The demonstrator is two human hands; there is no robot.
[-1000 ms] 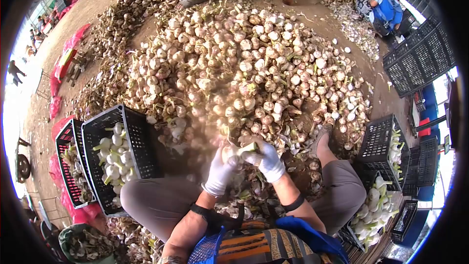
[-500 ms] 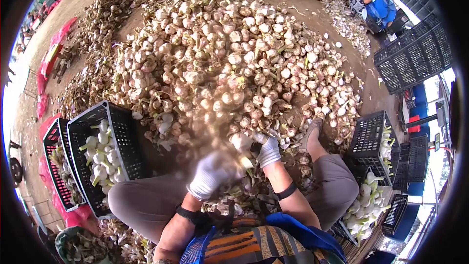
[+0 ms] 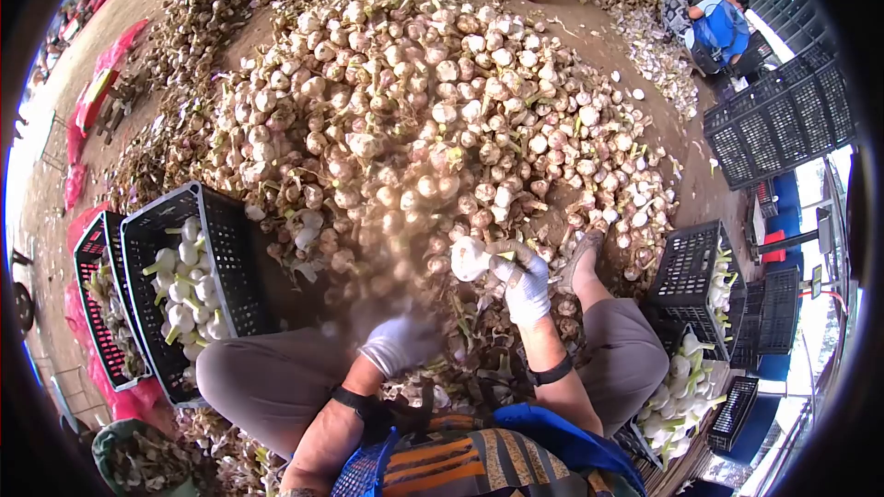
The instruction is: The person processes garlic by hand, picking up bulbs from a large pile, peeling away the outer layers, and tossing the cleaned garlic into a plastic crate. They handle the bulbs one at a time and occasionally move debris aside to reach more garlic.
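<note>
My right hand [image 3: 527, 290], in a pale glove with dirty fingertips, is closed round the stalk of a garlic bulb [image 3: 469, 259]. The bulb is white and points to the left, above the near edge of a big heap of garlic [image 3: 405, 101]. My left hand [image 3: 401, 344], also gloved, hangs low between my knees, apart from the bulb. Motion smears its fingers, so what they do or hold is hidden. Loose skins and trimmings [image 3: 483, 350] lie on the ground under both hands.
A black crate [image 3: 235, 258] with white bulbs stands by my left knee, another crate [image 3: 87, 262] beside it. On the right are a crate [image 3: 681, 262], a pile of stalked bulbs [image 3: 686, 387] and stacked crates [image 3: 783, 120]. A co-worker [image 3: 723, 28] sits far right.
My right hand has lifted slightly and moved right with the garlic bulb, which shows more clearly. My left hand has drawn away from the bulb, lower down, still blurred.
</note>
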